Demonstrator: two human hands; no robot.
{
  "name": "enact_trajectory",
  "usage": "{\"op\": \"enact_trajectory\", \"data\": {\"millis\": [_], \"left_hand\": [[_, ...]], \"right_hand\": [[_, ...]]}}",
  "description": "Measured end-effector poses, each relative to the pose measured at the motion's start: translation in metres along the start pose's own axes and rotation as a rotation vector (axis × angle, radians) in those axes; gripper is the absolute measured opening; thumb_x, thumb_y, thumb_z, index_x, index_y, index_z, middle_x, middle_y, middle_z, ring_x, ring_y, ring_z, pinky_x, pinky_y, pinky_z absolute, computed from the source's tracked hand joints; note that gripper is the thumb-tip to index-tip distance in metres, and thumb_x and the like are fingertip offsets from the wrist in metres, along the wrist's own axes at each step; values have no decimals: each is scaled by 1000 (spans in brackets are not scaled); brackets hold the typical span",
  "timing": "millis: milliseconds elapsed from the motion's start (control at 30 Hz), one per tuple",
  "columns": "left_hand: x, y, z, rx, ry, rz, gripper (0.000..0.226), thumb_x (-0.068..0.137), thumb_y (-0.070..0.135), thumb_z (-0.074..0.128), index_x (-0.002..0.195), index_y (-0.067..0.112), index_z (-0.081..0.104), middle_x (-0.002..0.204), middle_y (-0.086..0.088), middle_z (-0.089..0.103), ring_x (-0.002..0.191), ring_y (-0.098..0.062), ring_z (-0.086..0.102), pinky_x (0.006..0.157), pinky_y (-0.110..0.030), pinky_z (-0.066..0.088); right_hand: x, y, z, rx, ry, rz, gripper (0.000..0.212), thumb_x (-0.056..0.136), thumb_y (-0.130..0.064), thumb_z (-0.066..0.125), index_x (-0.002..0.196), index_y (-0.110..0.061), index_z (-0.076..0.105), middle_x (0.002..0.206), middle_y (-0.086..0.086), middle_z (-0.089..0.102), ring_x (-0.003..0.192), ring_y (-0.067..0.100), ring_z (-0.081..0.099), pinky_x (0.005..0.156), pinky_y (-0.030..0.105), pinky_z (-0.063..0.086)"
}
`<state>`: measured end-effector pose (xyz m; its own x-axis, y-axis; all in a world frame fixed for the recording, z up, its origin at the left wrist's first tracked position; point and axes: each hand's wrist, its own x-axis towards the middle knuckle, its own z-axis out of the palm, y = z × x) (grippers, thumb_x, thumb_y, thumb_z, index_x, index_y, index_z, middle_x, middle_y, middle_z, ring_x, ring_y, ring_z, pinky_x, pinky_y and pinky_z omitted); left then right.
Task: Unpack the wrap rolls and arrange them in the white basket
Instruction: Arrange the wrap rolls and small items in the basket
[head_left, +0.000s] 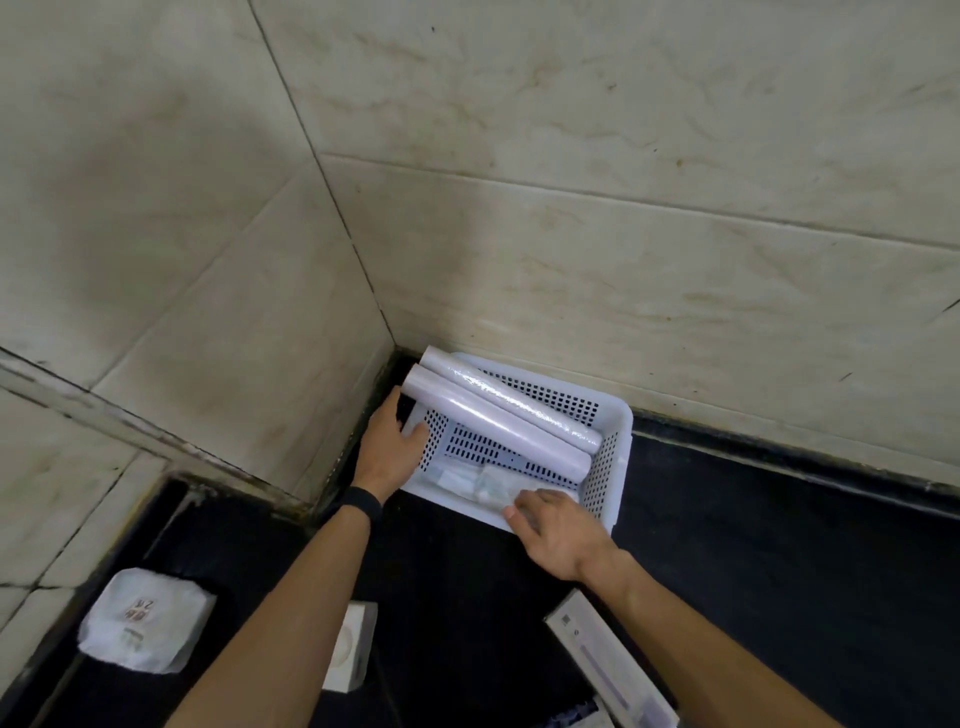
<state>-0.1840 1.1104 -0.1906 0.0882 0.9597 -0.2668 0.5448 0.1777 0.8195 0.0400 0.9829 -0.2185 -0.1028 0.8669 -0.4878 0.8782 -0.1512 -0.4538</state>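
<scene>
The white perforated basket (613, 415) sits in the corner of a dark counter against tiled walls. Two pale wrap rolls (498, 421) lie slanted in it side by side, their left ends propped on the basket's far left corner. Crumpled clear packaging (467, 480) lies along the basket's near side. My left hand (387, 447) grips the basket's left rim, thumb inside. My right hand (558, 532) rests over the near rim with its fingers on the clear packaging; whether it grips is unclear.
On the dark counter (753, 545) near me lie a white bagged packet (143, 623) at the left, a small white box (350, 649) under my left forearm, and a long white carton (608, 660) under my right forearm. Tiled walls close the corner.
</scene>
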Motion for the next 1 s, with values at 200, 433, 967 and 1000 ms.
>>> {"op": "enact_trajectory", "data": {"millis": [200, 433, 967, 1000], "left_hand": [[-70, -11, 0, 63, 22, 28, 53, 98, 22, 57, 147, 32, 38, 137, 10, 49, 124, -10, 48, 100, -20, 38], [-170, -37, -1, 167, 92, -27, 58, 97, 29, 58, 151, 27, 37, 153, 1, 42, 139, -14, 39, 115, -27, 29], [-319, -183, -48, 449, 234, -446, 60, 100, 37, 45, 156, 26, 26, 164, -4, 23, 152, -22, 15, 123, -35, 16], [-317, -192, -52, 460, 214, -466, 62, 100, 39, 45, 156, 26, 23, 165, -5, 19, 152, -24, 13, 124, -38, 15]], "right_hand": [[-28, -11, -13, 9, 165, -119, 53, 103, -52, 36, 143, -21, 49, 144, 0, 55, 136, 18, 45, 111, 36, 41], [-81, -37, 3, 62, 276, -307, 42, 102, -39, 47, 141, -22, 53, 141, -6, 56, 133, 11, 47, 108, 21, 37], [-87, -154, 123, -178, -57, -522, 59, 97, -45, 51, 151, -24, 39, 158, -5, 37, 147, 12, 26, 115, 30, 37], [-82, -161, 127, -203, -54, -509, 63, 96, -48, 52, 152, -24, 36, 161, -4, 31, 148, 14, 22, 115, 32, 38]]}}
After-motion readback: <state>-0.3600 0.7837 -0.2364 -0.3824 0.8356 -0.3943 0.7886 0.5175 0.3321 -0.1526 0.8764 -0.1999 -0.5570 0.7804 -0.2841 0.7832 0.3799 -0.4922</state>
